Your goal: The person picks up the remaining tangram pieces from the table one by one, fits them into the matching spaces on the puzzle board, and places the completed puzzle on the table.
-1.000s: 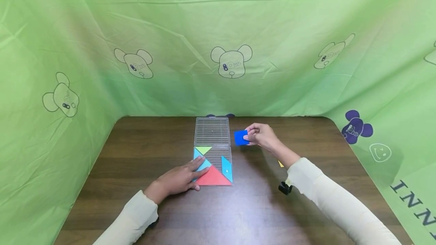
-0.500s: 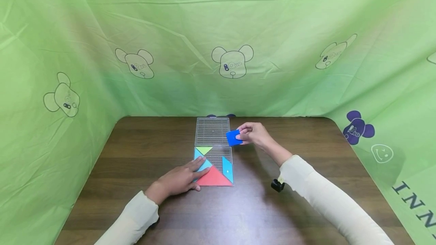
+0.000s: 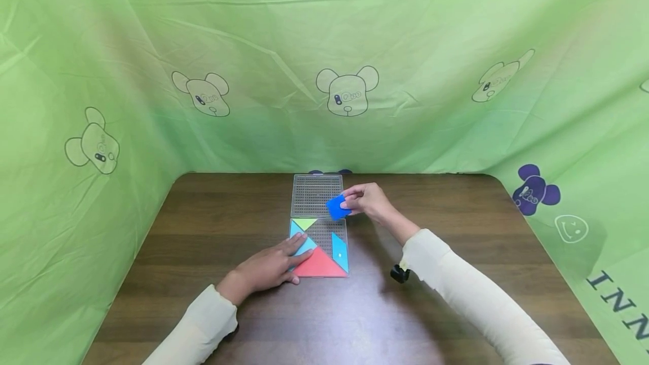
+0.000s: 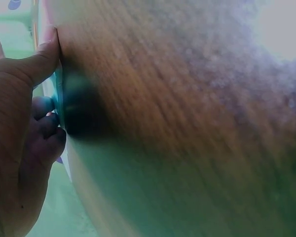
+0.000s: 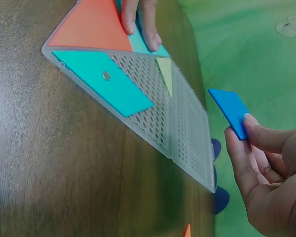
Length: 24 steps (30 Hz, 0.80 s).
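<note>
A hinged clear plastic case point(image 3: 317, 196) lies unfolded on the table, its perforated near half carrying flat tangram pieces. On that half sit a red triangle point(image 3: 321, 265), a light blue triangle partly under fingers point(image 3: 304, 240), a small yellow-green triangle point(image 3: 305, 223) and a light blue parallelogram point(image 3: 339, 253) with a small round spot. My left hand point(image 3: 269, 263) rests on the blue and red triangles with fingers spread, thumb at the case's near edge. Between thumb and fingers my right hand point(image 3: 369, 203) pinches a dark blue square tile point(image 3: 337, 207), held above the case near its hinge.
The brown wooden table point(image 3: 223, 213) meets a green cloth backdrop point(image 3: 253, 128) at its back and sides. In the right wrist view, the tip of an orange piece point(image 5: 187, 231) shows on the table at the bottom edge.
My right hand has carried the blue square leftward from beside the case to above it, and the square has tilted. My left hand stays where it was.
</note>
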### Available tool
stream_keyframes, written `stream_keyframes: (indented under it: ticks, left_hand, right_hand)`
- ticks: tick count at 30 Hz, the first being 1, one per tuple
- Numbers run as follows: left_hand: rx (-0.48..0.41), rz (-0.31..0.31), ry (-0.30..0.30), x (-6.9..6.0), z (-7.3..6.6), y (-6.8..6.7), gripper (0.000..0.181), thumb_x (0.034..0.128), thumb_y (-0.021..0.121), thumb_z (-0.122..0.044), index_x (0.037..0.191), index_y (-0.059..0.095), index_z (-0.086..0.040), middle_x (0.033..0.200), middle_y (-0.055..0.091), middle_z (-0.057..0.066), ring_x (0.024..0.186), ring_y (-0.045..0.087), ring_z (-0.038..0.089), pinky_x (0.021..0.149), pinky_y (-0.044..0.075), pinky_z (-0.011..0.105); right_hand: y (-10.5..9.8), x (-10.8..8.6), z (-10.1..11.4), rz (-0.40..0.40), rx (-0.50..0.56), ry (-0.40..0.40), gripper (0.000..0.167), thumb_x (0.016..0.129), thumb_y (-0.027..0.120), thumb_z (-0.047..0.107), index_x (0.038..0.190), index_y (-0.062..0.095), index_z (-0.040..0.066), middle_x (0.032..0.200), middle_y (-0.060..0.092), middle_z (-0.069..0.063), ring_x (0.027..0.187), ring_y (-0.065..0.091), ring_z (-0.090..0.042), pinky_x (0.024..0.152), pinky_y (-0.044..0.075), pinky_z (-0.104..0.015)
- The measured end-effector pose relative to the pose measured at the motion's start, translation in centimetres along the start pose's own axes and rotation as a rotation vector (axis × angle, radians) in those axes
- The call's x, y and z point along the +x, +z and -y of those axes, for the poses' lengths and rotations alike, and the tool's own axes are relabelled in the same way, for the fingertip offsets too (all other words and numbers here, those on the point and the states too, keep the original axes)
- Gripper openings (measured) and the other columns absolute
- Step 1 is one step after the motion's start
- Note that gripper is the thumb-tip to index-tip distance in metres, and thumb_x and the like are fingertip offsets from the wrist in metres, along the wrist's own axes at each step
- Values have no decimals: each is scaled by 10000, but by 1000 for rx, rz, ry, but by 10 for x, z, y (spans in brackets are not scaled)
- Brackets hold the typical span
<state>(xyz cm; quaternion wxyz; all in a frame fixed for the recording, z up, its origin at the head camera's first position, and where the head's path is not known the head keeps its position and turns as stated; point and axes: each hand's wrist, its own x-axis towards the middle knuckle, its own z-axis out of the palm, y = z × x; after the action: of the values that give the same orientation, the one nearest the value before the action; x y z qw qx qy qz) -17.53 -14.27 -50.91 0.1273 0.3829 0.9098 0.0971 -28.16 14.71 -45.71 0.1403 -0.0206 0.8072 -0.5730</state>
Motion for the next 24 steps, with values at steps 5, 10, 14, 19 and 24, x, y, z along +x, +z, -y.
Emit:
stream_keyframes:
  ticks: [5, 10, 14, 19, 24]
  left_hand:
    - [-8, -9, 10, 0, 1, 0, 702, 990, 629, -452, 1596, 371, -209, 1718, 198, 127, 1579, 231, 350, 1184, 413, 462]
    - [-7, -15, 13, 1, 0, 0, 702, 986, 643, -439, 1593, 379, -205, 1716, 206, 128, 1578, 234, 348, 1177, 421, 462]
    - [-17, 1, 4, 1, 0, 0, 699, 990, 628, -451, 1597, 370, -219, 1721, 192, 110, 1585, 218, 335, 1182, 413, 459]
    - [-25, 1, 11, 1, -1, -1, 697, 988, 633, -446, 1591, 383, -203, 1712, 215, 123, 1574, 241, 356, 1176, 419, 470]
    - [-20, 19, -9, 1, 0, 0, 700, 992, 614, -472, 1598, 363, -227, 1719, 200, 108, 1576, 239, 353, 1166, 433, 463]
  right_hand:
    - [12, 6, -3, -10, -38, 58, 293, 838, 815, -20, 1119, 737, -50, 974, 769, -195, 757, 755, -183, 791, 637, -421]
    - [28, 7, -2, 24, -58, 78, 252, 819, 814, -53, 1060, 740, -52, 912, 762, -174, 703, 735, -166, 749, 642, -396]
    - [39, 8, -4, 62, -79, 86, 237, 820, 807, -61, 1047, 740, -59, 875, 759, -158, 678, 730, -152, 710, 643, -373]
    - [48, 9, -10, 74, -114, 97, 223, 821, 815, -43, 1035, 752, -40, 881, 760, -143, 701, 742, -172, 686, 640, -343]
    - [57, 7, -15, 85, -186, 74, 227, 813, 833, -23, 1026, 755, -29, 883, 767, -135, 705, 746, -184, 640, 629, -302]
